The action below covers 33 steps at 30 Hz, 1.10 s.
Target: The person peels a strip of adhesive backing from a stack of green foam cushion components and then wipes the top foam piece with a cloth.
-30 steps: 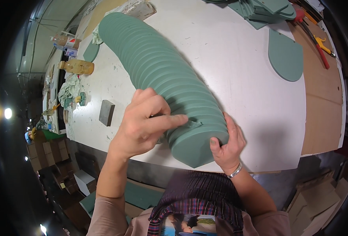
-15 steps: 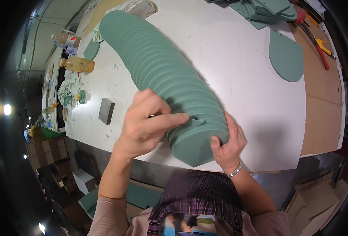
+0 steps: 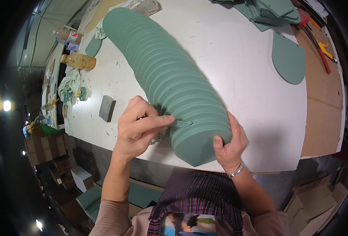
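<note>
A long row of green round-ended panels lies overlapped, edge behind edge, across the table from the far left to the near middle. My left hand is closed on a small flat-tipped tool, its index finger stretched along it. The tool's tip is coated green and touches the panel edges near the close end; its handle is mostly hidden in the hand, so I cannot tell brush from spatula. My right hand grips the near right corner of the row, thumb on the front panel's face, fingers along the side.
A grey block sits left of the row. Beyond it are a yellowish bottle and a crumpled rag. A single green panel lies at the right, below stacked panels and red-handled pliers.
My left hand has shifted left, drawing the tool's tip left along the panel edges. My right hand keeps its grip on the near corner.
</note>
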Each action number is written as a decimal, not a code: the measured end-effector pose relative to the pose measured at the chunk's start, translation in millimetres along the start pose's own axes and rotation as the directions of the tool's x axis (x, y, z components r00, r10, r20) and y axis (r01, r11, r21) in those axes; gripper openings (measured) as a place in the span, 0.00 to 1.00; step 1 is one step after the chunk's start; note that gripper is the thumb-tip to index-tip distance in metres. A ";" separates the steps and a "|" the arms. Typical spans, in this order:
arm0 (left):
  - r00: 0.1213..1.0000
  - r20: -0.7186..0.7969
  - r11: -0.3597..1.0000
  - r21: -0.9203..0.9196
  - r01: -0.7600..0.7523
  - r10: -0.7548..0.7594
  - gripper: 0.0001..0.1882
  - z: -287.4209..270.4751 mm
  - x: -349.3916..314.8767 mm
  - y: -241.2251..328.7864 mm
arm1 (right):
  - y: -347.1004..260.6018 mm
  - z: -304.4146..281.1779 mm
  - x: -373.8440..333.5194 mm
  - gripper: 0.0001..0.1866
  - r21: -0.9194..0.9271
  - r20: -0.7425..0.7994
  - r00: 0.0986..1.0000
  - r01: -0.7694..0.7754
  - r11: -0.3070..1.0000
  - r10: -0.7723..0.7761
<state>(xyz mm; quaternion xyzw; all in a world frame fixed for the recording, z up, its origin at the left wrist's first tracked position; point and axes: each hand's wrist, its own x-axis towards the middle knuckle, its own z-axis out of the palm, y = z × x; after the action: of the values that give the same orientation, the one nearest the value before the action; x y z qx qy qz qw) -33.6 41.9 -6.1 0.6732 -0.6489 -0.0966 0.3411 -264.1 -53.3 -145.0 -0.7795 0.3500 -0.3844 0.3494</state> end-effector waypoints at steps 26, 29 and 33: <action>0.996 -0.076 0.995 0.089 -0.037 0.044 0.20 13.1 3.0 7.6 | 1.5 1.4 -3.7 0.39 0.011 0.032 0.999 -0.039 0.999 0.038; 0.995 -0.098 0.995 0.095 -0.018 0.027 0.20 12.4 2.2 9.9 | 1.4 0.9 -2.9 0.39 0.013 0.039 0.998 -0.050 0.999 0.050; 0.998 -0.061 0.998 0.065 -0.027 0.031 0.20 18.5 3.1 11.3 | 0.9 0.6 -2.7 0.39 0.017 0.036 0.998 -0.047 0.999 0.046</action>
<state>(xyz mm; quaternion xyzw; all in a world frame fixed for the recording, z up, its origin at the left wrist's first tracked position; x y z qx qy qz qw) -52.9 33.7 -12.4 0.6768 -0.6506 -0.0500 0.3407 -265.0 -51.4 -147.0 -0.7748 0.3583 -0.3652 0.3713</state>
